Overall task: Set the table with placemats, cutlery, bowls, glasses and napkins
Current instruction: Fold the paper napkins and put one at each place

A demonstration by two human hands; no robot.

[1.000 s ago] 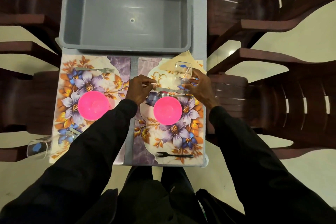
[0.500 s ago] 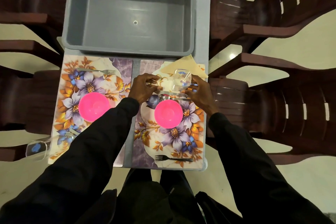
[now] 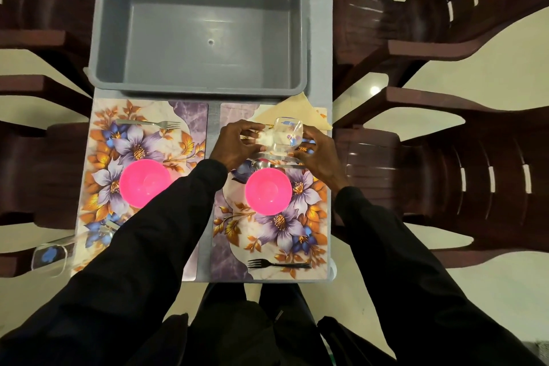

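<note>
Your right hand (image 3: 319, 154) curls its grip round the right side of the clear glass (image 3: 287, 135), which stands at the far end of the right placemat (image 3: 237, 246), between the folded napkin (image 3: 300, 110) and the knife (image 3: 267, 156). Your left hand (image 3: 234, 145) sits just left of the glass, fingers curled; whether that grip pinches anything cannot be told.

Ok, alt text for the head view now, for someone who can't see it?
Seen from above, the left hand and right hand hold a clear glass at the far end of the right placemat, by a folded napkin. A pink bowl sits mid-mat, a fork at its near edge, a grey tub beyond.
</note>
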